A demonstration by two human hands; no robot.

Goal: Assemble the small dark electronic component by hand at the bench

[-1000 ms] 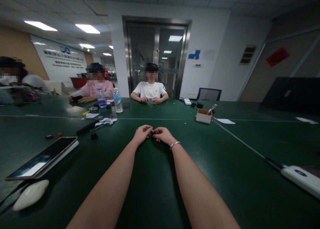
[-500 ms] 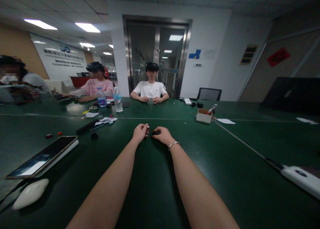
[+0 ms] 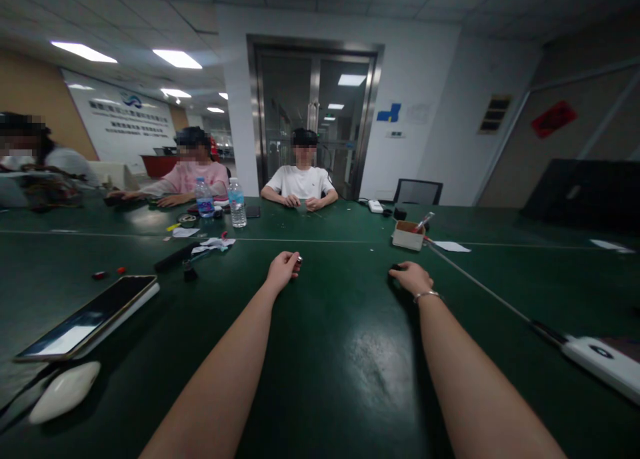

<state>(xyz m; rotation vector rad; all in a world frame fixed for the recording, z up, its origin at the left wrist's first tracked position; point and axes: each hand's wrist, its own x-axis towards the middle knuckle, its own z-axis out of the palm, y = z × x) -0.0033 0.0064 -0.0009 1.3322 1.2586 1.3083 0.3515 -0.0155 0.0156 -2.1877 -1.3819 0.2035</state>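
My left hand (image 3: 284, 271) is closed around a small shiny silver-and-dark object (image 3: 299, 259), held just above the green table (image 3: 320, 352); its kind is too small to make out. Well to the right, my right hand (image 3: 414, 279), with a bracelet at the wrist, pinches a small black piece (image 3: 395, 267) low at the table surface. I cannot tell whether that piece touches the table. The two hands are wide apart.
At left lie a phone (image 3: 95, 315) on a white box, a white computer mouse (image 3: 65, 392) and a black brush (image 3: 189, 271). A small box (image 3: 409, 235) holding pens and a white power strip (image 3: 603, 355) are at right. Bottles (image 3: 237, 205) and seated people are across the table.
My right hand has moved right, away from my left hand, carrying the small black piece. My left hand has stayed nearly in place with its silver-and-dark object.
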